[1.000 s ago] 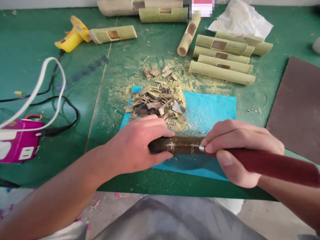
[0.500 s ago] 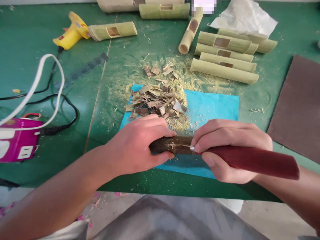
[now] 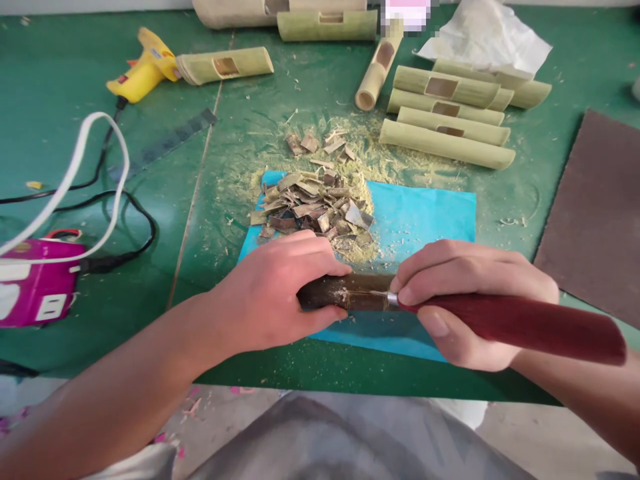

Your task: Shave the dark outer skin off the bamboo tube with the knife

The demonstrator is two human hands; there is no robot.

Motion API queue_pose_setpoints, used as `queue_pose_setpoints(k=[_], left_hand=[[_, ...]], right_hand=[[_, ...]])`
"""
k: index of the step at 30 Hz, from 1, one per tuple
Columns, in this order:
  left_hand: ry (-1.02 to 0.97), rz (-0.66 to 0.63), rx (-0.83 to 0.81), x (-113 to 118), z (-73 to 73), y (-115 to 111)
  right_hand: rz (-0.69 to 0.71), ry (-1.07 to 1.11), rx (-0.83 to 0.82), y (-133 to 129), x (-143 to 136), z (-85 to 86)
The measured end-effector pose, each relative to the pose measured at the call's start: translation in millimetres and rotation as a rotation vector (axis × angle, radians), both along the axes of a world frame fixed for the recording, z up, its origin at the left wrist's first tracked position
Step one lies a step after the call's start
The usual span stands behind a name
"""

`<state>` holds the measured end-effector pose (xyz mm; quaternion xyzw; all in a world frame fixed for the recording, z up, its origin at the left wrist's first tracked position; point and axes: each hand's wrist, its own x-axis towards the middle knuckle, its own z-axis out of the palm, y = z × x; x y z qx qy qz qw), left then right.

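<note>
A dark brown bamboo piece lies level over the blue sheet. My left hand grips its left end, thumb below and fingers above. My right hand is closed around a tool with a dark red handle. The tool's thin metal tip rests along the top of the bamboo, pointing left, with pale shavings near it. Just beyond my left hand, a heap of bamboo chips and sawdust covers the sheet's left part.
Cut bamboo tubes are stacked at the back right, near crumpled white plastic. A yellow glue gun, a pink box and cables are on the left. A brown board lies at right.
My right hand has moved right with the red-handled tool, and more of its metal shank shows. My left hand keeps its hold on the bamboo.
</note>
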<state>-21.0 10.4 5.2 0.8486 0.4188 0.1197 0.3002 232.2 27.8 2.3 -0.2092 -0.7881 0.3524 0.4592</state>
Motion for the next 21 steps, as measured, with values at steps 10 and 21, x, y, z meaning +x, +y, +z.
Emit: queue_pose_setpoints(k=[10, 21], left_hand=[[0.030, -0.002, 0.005, -1, -1.2, -1], [-0.019, 0.004, 0.013, -3, -4.7, 1]], right_hand=[[0.035, 0.002, -0.001, -2, -4, 0.3], [-0.241, 0.163, -0.053, -11, -2, -4.3]])
